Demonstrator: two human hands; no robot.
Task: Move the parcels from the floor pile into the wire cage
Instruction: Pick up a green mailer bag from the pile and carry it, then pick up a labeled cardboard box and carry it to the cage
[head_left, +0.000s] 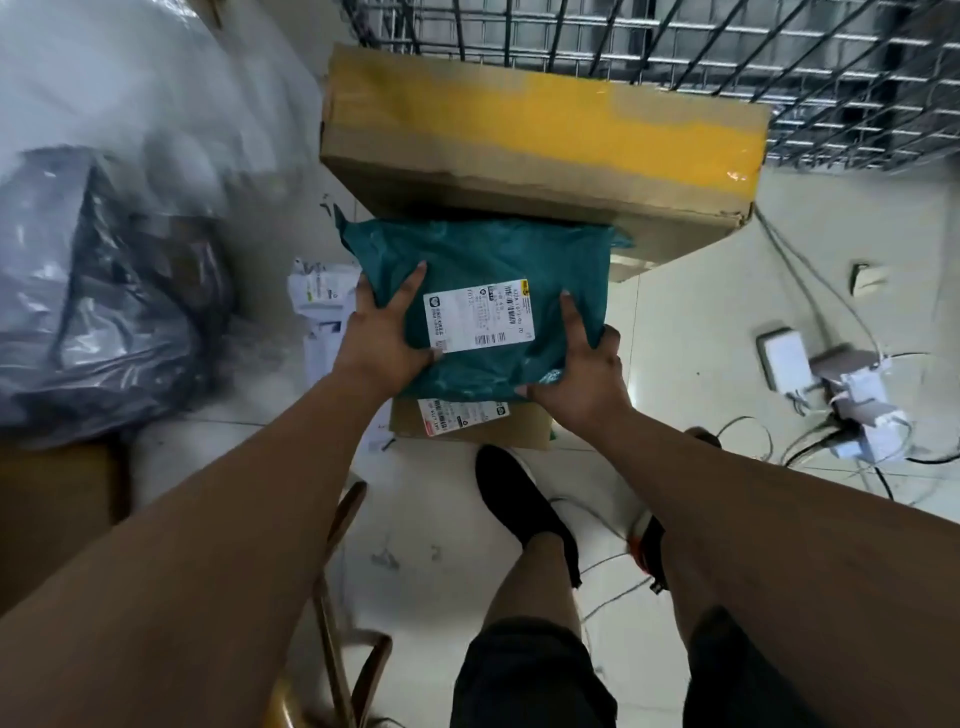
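1. Soft, even indoor light falls from above; the pale floor reads bright, with faint shadows under the boxes.
2. A small patch of glare sits on the yellow tape of the cardboard box, near its right corner.
3. The plastic bags at left are smeared by motion blur.
4. The label on the green parcel is sharpest, though its print stays soft.
5. Wide-angle distortion bends the wire cage bars along the top edge.

Left hand, right hand gripping; arms outstretched.
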